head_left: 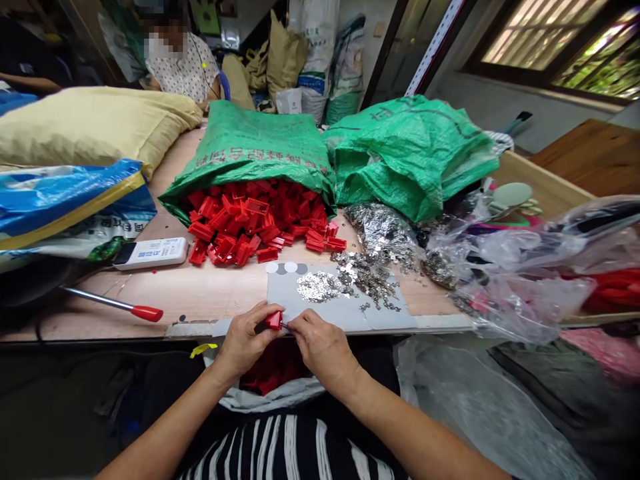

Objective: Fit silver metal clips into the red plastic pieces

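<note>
My left hand (249,337) pinches a small red plastic part (274,321) at the table's front edge. Close against it, my right hand (320,340) is closed on a thin dark pin-like piece (285,325) that meets the red part's right side; its full shape is hidden by my fingers. Just beyond the hands lies a grey sheet (285,293) with a pile of shiny flat metal pieces (319,287) and a looser scatter of small metal parts (373,283). Below my hands, an open white bag (295,393) on my lap holds more red parts.
Many red parts (240,223) spill from a green woven sack (260,140). A second green sack (405,147) and clear plastic bags (520,267) crowd the right. At left are a white box-like device (153,253) and a red-tipped lever (147,312). A person (183,67) sits opposite.
</note>
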A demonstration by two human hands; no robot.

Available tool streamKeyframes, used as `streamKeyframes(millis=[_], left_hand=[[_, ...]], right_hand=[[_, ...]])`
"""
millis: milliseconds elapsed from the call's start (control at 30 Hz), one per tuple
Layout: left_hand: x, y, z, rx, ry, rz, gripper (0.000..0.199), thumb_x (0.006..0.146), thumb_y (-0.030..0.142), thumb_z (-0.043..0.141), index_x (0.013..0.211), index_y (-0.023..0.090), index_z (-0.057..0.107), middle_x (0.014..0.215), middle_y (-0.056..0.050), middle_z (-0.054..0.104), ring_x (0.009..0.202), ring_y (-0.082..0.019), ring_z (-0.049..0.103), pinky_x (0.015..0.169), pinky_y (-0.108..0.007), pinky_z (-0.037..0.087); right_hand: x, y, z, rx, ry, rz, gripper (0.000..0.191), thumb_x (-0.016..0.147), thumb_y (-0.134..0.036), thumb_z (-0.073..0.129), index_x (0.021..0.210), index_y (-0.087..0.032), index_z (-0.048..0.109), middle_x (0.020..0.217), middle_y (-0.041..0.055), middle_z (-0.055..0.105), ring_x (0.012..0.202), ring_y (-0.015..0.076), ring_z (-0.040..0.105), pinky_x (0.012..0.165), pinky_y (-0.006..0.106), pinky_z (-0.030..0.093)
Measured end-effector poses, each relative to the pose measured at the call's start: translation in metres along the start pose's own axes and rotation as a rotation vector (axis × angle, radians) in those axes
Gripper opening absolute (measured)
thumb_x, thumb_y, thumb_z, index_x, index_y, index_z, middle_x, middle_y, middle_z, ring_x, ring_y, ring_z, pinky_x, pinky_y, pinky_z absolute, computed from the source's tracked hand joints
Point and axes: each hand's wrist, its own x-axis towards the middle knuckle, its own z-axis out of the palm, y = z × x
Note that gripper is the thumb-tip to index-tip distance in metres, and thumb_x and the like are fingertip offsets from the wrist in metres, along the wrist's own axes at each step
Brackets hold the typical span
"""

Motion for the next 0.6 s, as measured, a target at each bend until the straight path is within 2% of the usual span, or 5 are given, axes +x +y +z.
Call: streamKeyframes(millis=[200, 333, 433, 533, 600], left_hand=[[-0.004, -0.001, 0.004, -0.009, 0.049, -0.026, 0.033, 0.075, 0.017, 0.067, 0.107, 0.022, 0.068, 0.104, -0.005, 0.074, 0.095, -0.022, 0.068, 0.088, -0.033, 0.05], [-0.008, 0.002, 0.005, -0.058, 0.066, -0.024, 0.032, 0.074, 0.019, 0.07, 0.105, 0.022, 0.067, 0.101, -0.004, 0.073, 0.093, -0.021, 0.067, 0.086, -0.032, 0.05], [-0.013, 0.009, 0.005, -0.094, 0.088, -0.024, 0.03, 0.074, 0.019, 0.07, 0.103, 0.023, 0.065, 0.099, -0.003, 0.072, 0.09, -0.019, 0.067, 0.085, -0.031, 0.049], [-0.017, 0.017, 0.005, -0.108, 0.121, -0.034, 0.027, 0.074, 0.019, 0.07, 0.101, 0.023, 0.064, 0.096, -0.002, 0.071, 0.088, -0.019, 0.066, 0.083, -0.03, 0.048], [-0.018, 0.022, 0.005, -0.138, 0.14, -0.041, 0.025, 0.074, 0.02, 0.07, 0.098, 0.023, 0.063, 0.095, -0.002, 0.07, 0.088, -0.019, 0.065, 0.083, -0.03, 0.047]], right_hand=[[0.003, -0.012, 0.002, -0.088, -0.004, 0.04, 0.02, 0.094, -0.016, 0.044, 0.103, -0.023, 0.061, 0.097, 0.0047, 0.06, 0.077, 0.017, 0.062, 0.059, 0.024, 0.044], [0.0, -0.003, 0.001, 0.087, 0.022, 0.008, 0.019, 0.094, -0.017, 0.046, 0.105, -0.024, 0.06, 0.095, 0.0035, 0.058, 0.083, 0.0168, 0.061, 0.07, 0.024, 0.046], [-0.006, 0.005, 0.003, 0.241, 0.104, -0.012, 0.022, 0.094, -0.017, 0.044, 0.113, -0.023, 0.056, 0.1, 0.0046, 0.055, 0.086, 0.0165, 0.059, 0.075, 0.026, 0.046], [-0.014, 0.012, 0.005, 0.394, 0.186, -0.043, 0.019, 0.094, -0.016, 0.041, 0.109, -0.02, 0.052, 0.104, 0.0064, 0.055, 0.091, 0.0174, 0.057, 0.08, 0.029, 0.045], [-0.018, 0.014, 0.005, 0.498, 0.164, -0.061, 0.018, 0.095, -0.017, 0.039, 0.108, -0.02, 0.05, 0.096, 0.0041, 0.059, 0.087, 0.0166, 0.057, 0.078, 0.029, 0.044]])
